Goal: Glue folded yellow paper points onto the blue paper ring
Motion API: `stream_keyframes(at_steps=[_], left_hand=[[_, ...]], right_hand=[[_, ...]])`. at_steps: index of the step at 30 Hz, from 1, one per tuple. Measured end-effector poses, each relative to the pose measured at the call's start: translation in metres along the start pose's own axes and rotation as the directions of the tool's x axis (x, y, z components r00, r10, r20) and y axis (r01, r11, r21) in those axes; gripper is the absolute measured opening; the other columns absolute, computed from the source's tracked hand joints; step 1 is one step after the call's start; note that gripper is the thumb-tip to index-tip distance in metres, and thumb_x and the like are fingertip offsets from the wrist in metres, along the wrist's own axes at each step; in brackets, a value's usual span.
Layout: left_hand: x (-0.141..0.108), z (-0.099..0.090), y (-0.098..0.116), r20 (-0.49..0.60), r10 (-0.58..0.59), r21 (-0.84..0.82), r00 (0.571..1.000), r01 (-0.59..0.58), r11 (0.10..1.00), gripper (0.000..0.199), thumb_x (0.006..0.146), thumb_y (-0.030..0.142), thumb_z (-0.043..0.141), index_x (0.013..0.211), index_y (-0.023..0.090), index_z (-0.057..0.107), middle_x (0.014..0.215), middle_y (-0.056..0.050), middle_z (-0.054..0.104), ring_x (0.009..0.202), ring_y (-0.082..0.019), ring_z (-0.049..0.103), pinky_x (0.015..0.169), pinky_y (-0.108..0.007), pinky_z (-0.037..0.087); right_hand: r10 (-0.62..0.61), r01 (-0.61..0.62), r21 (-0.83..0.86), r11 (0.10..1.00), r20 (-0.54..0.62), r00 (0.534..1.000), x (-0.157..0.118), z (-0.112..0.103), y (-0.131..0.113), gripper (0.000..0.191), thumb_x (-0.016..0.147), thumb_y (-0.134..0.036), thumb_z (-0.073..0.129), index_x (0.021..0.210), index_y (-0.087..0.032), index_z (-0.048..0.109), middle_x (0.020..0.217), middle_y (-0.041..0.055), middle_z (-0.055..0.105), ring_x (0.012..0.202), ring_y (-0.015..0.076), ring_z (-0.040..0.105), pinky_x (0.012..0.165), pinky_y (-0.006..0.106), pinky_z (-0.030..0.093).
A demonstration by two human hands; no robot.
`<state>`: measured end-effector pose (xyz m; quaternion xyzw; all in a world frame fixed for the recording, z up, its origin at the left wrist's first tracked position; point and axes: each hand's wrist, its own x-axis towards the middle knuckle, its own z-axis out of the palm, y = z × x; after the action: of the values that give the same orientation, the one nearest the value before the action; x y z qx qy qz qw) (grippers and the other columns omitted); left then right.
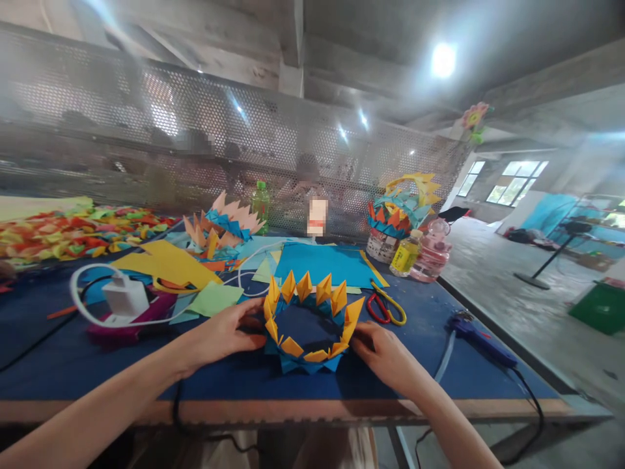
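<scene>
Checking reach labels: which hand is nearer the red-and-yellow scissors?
Right. The right hand is just on the near side of the scissors, at the right of the paper ring; the left hand is at its left.

The paper ring (pixel 306 362) hides some fingertips of the left hand (pixel 222 333) and right hand (pixel 383 348), while the frame cuts off a paper heap (pixel 88 231) far left of the ring and a green bin (pixel 599 307) far right of it.
</scene>
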<state>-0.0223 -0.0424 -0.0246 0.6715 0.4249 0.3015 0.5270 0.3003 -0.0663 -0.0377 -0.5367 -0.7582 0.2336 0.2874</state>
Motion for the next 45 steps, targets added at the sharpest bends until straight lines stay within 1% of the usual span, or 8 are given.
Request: stream_keyframes(at_steps=[5, 10, 14, 20, 25, 30, 39, 45], left_hand=[[0.003, 0.006, 0.006, -0.06, -0.02, -0.02, 0.998, 0.019, 1.0, 0.062, 0.07, 0.041, 0.081, 0.126, 0.026, 0.061, 0.13, -0.008, 0.068, 0.116, -0.031, 0.064, 0.098, -0.042, 0.053], [0.008, 0.009, 0.012, -0.021, 0.007, -0.075, 1.0, -0.008, 0.997, 0.058, 0.073, 0.037, 0.079, 0.126, 0.023, 0.058, 0.131, -0.009, 0.066, 0.124, -0.03, 0.06, 0.101, -0.041, 0.05], [0.008, 0.014, 0.022, -0.084, -0.044, -0.113, 0.996, 0.035, 0.993, 0.062, 0.069, 0.034, 0.08, 0.123, 0.017, 0.054, 0.133, -0.013, 0.064, 0.121, -0.029, 0.061, 0.102, -0.041, 0.049], [-0.002, 0.02, 0.033, -0.136, -0.108, -0.146, 0.985, 0.088, 0.985, 0.061, 0.071, 0.028, 0.072, 0.126, 0.019, 0.047, 0.144, -0.014, 0.053, 0.113, -0.026, 0.065, 0.097, -0.039, 0.051], [-0.004, 0.019, 0.037, -0.16, -0.099, -0.122, 0.982, 0.08, 0.989, 0.053, 0.07, 0.025, 0.065, 0.122, 0.022, 0.052, 0.14, -0.009, 0.057, 0.113, -0.025, 0.066, 0.091, -0.036, 0.054], [0.001, 0.013, 0.038, -0.187, -0.099, -0.142, 0.977, 0.073, 0.987, 0.048, 0.073, 0.028, 0.07, 0.119, 0.024, 0.057, 0.134, -0.007, 0.062, 0.115, -0.026, 0.065, 0.088, -0.034, 0.056], [0.021, -0.007, 0.052, -0.125, -0.094, -0.301, 0.988, 0.052, 0.952, 0.045, 0.069, 0.029, 0.081, 0.11, 0.02, 0.065, 0.11, -0.004, 0.073, 0.101, -0.021, 0.068, 0.08, -0.028, 0.054], [0.053, -0.029, 0.057, -0.22, -0.076, -0.286, 0.972, 0.01, 0.958, 0.028, 0.073, 0.033, 0.075, 0.095, 0.017, 0.067, 0.085, -0.008, 0.075, 0.087, -0.026, 0.073, 0.072, -0.035, 0.057]], right_hand=[[-0.028, 0.026, 0.036, 0.999, 0.035, 0.999, 0.003, 0.003, -0.008, 0.021, 0.09, -0.028, 0.05, 0.09, -0.02, 0.069, 0.089, 0.0048, 0.071, 0.082, 0.0212, 0.064, 0.075, 0.032, 0.048], [-0.013, 0.008, 0.133, 0.991, 0.036, 0.999, 0.009, 0.008, -0.002, 0.018, 0.09, -0.03, 0.05, 0.091, -0.019, 0.065, 0.08, 0.0001, 0.068, 0.074, 0.0171, 0.061, 0.067, 0.026, 0.046], [0.005, -0.013, 0.237, 0.971, 0.036, 0.999, 0.013, 0.012, 0.003, 0.021, 0.089, -0.035, 0.052, 0.095, -0.02, 0.066, 0.087, 0.0017, 0.07, 0.084, 0.0195, 0.063, 0.072, 0.029, 0.049], [0.069, -0.095, 0.419, 0.903, 0.078, 0.995, 0.014, 0.013, -0.007, 0.03, 0.086, -0.033, 0.054, 0.111, -0.02, 0.064, 0.105, 0.0054, 0.072, 0.089, 0.0204, 0.066, 0.064, 0.027, 0.049], [0.131, -0.192, 0.6, 0.777, 0.143, 0.981, 0.014, 0.01, -0.021, 0.033, 0.087, -0.041, 0.055, 0.114, -0.022, 0.061, 0.106, 0.0055, 0.073, 0.092, 0.0213, 0.07, 0.073, 0.032, 0.055], [0.164, -0.231, 0.752, 0.618, 0.165, 0.973, 0.017, 0.011, -0.022, 0.034, 0.082, -0.04, 0.066, 0.111, -0.023, 0.061, 0.108, 0.0063, 0.072, 0.094, 0.0238, 0.072, 0.083, 0.04, 0.057], [0.194, -0.194, 0.897, 0.398, 0.124, 0.973, 0.038, 0.009, -0.023, 0.03, 0.078, -0.04, 0.073, 0.099, -0.021, 0.064, 0.097, 0.0052, 0.073, 0.084, 0.0198, 0.071, 0.074, 0.032, 0.057], [0.209, -0.208, 0.962, 0.179, 0.169, 0.963, 0.073, 0.015, -0.031, 0.017, 0.091, -0.032, 0.067, 0.093, -0.015, 0.065, 0.08, -0.0001, 0.067, 0.064, 0.0104, 0.062, 0.061, 0.024, 0.053]])
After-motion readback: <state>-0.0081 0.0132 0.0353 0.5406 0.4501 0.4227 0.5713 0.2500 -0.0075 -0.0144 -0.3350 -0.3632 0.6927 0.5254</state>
